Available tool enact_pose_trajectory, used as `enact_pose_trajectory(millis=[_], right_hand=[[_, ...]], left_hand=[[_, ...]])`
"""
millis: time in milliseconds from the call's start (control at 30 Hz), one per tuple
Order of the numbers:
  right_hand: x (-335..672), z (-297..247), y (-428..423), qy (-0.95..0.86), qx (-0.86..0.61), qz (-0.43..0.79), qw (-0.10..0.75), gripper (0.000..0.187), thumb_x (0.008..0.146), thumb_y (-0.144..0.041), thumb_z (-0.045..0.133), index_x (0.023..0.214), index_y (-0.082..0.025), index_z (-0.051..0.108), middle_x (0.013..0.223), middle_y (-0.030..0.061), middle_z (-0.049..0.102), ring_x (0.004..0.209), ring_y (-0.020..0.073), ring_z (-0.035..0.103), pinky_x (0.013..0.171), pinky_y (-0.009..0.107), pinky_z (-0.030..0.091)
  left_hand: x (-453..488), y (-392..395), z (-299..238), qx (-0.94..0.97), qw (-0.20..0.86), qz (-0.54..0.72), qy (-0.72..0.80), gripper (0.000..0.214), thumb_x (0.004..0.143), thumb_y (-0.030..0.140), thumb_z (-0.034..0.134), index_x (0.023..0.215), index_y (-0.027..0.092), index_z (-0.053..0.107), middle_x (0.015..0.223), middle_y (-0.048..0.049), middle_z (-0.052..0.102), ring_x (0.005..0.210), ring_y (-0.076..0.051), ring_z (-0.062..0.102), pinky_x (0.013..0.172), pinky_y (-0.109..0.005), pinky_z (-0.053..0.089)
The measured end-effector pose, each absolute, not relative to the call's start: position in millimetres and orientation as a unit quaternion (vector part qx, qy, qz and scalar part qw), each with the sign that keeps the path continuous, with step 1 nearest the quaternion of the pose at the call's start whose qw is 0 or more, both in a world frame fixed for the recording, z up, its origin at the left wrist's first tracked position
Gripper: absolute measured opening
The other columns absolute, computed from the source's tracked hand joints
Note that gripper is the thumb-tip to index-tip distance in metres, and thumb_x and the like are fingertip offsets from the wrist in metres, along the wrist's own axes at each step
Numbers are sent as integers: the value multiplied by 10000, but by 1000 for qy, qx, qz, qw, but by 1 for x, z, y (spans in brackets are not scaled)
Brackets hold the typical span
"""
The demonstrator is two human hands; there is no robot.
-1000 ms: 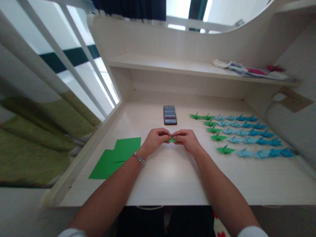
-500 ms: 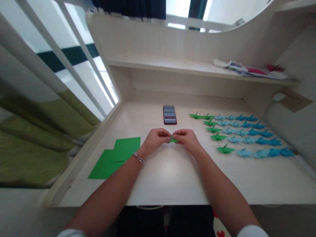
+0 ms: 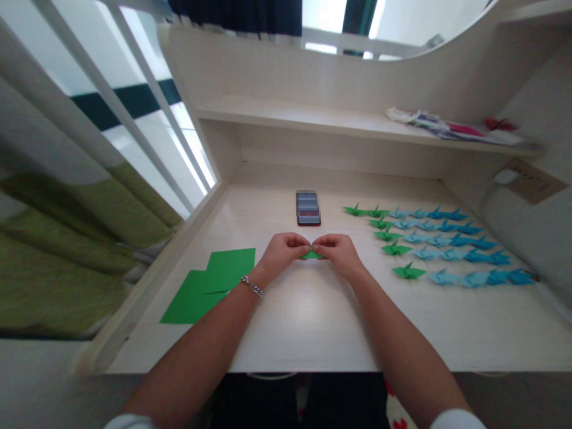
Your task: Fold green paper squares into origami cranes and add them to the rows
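Left hand (image 3: 282, 253) and right hand (image 3: 338, 253) together pinch small folded green paper piece (image 3: 312, 254) over middle of pale wooden desk (image 3: 299, 322); hands hardly shift since half-second ago, slightly more green showing; suggests fine adjustment of fold.

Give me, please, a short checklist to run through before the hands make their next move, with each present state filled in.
1. Left hand gripping the small green paper: ok.
2. Right hand gripping it too: ok.
3. Phone apart from both hands: ok, it lies beyond them.
4. Paper birds clear of the right hand: ok, they sit to its right.
5. Creases sharp and aligned: cannot tell, the hands cover much of the paper.
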State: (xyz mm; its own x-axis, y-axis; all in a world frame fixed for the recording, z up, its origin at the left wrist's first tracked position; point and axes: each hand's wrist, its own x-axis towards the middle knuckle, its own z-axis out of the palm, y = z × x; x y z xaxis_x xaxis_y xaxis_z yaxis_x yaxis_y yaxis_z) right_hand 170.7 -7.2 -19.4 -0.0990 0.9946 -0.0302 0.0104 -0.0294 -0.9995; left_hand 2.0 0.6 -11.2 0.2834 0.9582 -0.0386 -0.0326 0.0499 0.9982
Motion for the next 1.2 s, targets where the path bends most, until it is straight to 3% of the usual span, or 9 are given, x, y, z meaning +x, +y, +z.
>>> enact_pose_trajectory(millis=[433, 667, 867, 1200], right_hand=[[168, -19, -9, -550, -490, 498, 458, 192, 589, -253, 718, 740, -137, 700, 672, 43, 683, 584, 136, 586, 601, 273, 458], [164, -14, -9, -539, -493, 491, 475, 180, 577, -226, 709, 729, -147, 650, 605, 3, 632, 525, 107, 532, 523, 237, 400], [169, -12, -9, -500, -469, 543, 484, 307, 545, -268, 757, 798, -144, 633, 579, -14, 608, 519, 106, 534, 545, 250, 417], [177, -7, -10, -520, -444, 583, 439, 269, 622, -271, 698, 854, -140, 658, 656, 6, 633, 580, 112, 560, 580, 260, 453]], left_hand=[[1, 2, -14, 552, 580, 423, 425, 192, 587, 172, 761, 735, 110, 655, 685, -38, 670, 614, -113, 601, 608, -239, 482], [4, 3, -17, 525, 589, 448, 421, 276, 541, 160, 787, 756, 113, 619, 683, -28, 658, 622, -115, 611, 619, -248, 495], [2, 2, -16, 470, 628, 451, 425, 354, 519, 189, 812, 785, 123, 588, 649, -7, 643, 569, -113, 601, 581, -256, 503], [-5, 2, -14, 466, 669, 429, 388, 379, 564, 158, 786, 901, 96, 624, 729, -53, 680, 607, -114, 623, 619, -253, 513]])
